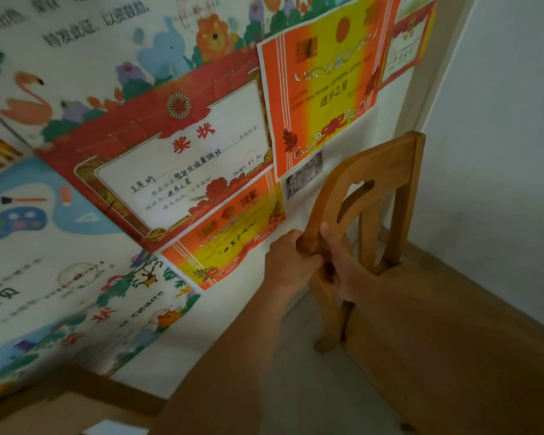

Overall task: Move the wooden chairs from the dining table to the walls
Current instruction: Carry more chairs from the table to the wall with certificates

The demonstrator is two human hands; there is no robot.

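You are looking at a wooden chair (387,196) in warm honey-brown, standing upright on the floor with its curved backrest, pierced by a cut-out slot, sitting close against the wall in the corner.

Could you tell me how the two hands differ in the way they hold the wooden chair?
The left hand takes the wooden chair from the wall side, its back toward the camera, fingers wrapped over the outer edge of the left back post. The right hand comes from the seat side, thumb pointing up along the post's inner face. Both close on the same post at about the same height, nearly touching.
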